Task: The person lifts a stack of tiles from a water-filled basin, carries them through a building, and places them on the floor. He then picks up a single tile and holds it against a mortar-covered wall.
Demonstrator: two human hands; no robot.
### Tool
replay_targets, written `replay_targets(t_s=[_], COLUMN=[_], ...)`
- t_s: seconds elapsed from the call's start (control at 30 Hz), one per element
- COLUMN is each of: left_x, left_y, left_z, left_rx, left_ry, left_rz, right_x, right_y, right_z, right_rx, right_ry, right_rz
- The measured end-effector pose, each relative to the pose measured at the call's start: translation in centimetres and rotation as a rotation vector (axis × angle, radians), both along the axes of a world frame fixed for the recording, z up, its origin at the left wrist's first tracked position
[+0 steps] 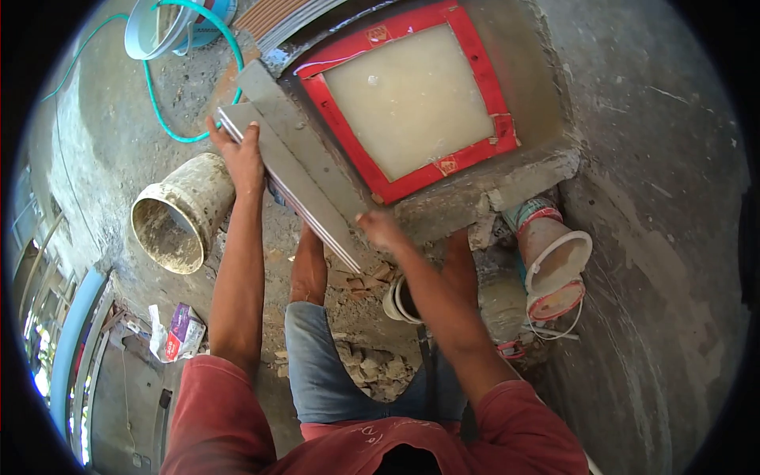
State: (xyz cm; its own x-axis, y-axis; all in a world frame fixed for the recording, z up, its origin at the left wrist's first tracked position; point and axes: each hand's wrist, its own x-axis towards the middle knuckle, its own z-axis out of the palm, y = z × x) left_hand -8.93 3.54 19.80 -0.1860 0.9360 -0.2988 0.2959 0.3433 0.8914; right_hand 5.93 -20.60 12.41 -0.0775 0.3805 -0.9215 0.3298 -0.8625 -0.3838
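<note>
My left hand [244,158] is closed on the upper left end of a small stack of long grey tiles [289,170], thumb on top and fingers round the edge. The stack slants down to the right, its pale edges facing me. My right hand [380,229], blurred by motion, is beside the lower right part of the stack; whether it grips anything I cannot tell. Just beyond the tiles lies a red frame [327,115] around a pale, cloudy surface [408,99], set within a rough concrete rim [530,170].
A mud-caked bucket [178,207] lies tipped at my left. Farther back are a light blue bucket [142,36] and a green hose [150,91]. More tiles [277,16] are stacked behind. Tipped buckets [558,253] lie at the right. Rubble [372,368] covers ground between my legs.
</note>
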Motion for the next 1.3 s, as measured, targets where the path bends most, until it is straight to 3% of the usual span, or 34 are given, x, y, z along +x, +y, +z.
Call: replay_targets(t_s=[0.03, 0.1, 0.17, 0.2, 0.27, 0.33, 0.4, 0.47, 0.53, 0.6, 0.63, 0.73, 0.87, 0.93, 1.03, 1.07, 1.13, 1.27, 1.3], left_x=[0.4, 1.0, 1.6, 1.6, 2.2, 2.4, 5.2, 9.5, 14.0, 18.7, 20.2, 21.0, 14.5, 12.1, 11.9, 12.0, 12.7, 13.8, 12.8], left_y=[-0.2, -0.6, -1.4, -1.9, -3.0, -3.9, -4.6, -6.4, -8.5, -9.7, -10.3, -11.0, -10.7, -11.0, -11.9, -12.2, -13.2, -15.7, -16.4], left_z=[0.6, 1.2, 1.1, 1.2, 2.0, 2.2, 5.2, 7.0, 4.9, 1.5, -2.7, -15.4, -23.0, -23.0, -21.2, -21.3, -21.6, -20.4, -21.0], left_rx=[-0.003, 0.007, 0.017, 0.029, 0.018, 0.016, 0.223, 0.152, 0.141, -0.152, -0.234, -0.426, -0.541, -0.512, -0.442, -0.438, -0.341, -0.399, -0.611], left_ry=[0.044, 0.068, 0.053, 0.043, 0.092, 0.419, 0.566, 0.187, 0.138, -0.078, -0.218, -0.47, -0.104, 0.284, 0.513, 0.512, 0.64, 0.73, 0.648], left_rz=[0.026, 0.051, 0.053, 0.052, 0.045, 0.044, -0.027, -0.001, -0.174, -0.162, -0.068, 0.234, 0.267, 0.193, 0.275, 0.277, 0.212, 0.296, 0.186], right_x=[2.4, 7.7, 13.3, 16.7, 21.4, 24.8, 26.9, 27.8, 26.4, 23.9, 23.4, 24.2, 29.1, 31.9, 36.1, 37.3, 38.7, 37.5, 36.8], right_y=[1.6, 3.8, 4.6, 6.1, 7.9, 9.0, 9.7, 9.3, 10.8, 11.7, 11.9, 11.7, 10.6, 10.3, 9.2, 9.1, 9.3, 8.7, 8.8], right_z=[0.4, -1.0, -5.3, -5.8, -5.9, -7.5, -10.3, -11.7, -12.0, -11.7, -11.7, -12.8, -14.5, -15.5, -16.7, -16.6, -14.1, -11.2, -11.1], right_rx=[0.208, 0.253, 0.314, 0.25, 0.388, 0.507, 0.547, 0.573, 0.663, 0.646, 0.626, 0.613, 0.587, 0.739, 0.682, 0.687, 0.349, 0.395, 0.644], right_ry=[-0.113, -0.149, -0.39, -0.429, -0.501, -0.583, -0.55, -0.521, -0.296, -0.289, -0.295, -0.533, -0.506, -0.555, -0.771, -0.771, -0.818, -0.946, -0.886], right_rz=[0.002, -0.236, -0.273, -0.143, -0.142, -0.094, -0.082, -0.063, -0.344, -0.419, -0.501, -0.271, -0.302, -0.241, -0.158, -0.159, 0.049, 0.291, 0.233])
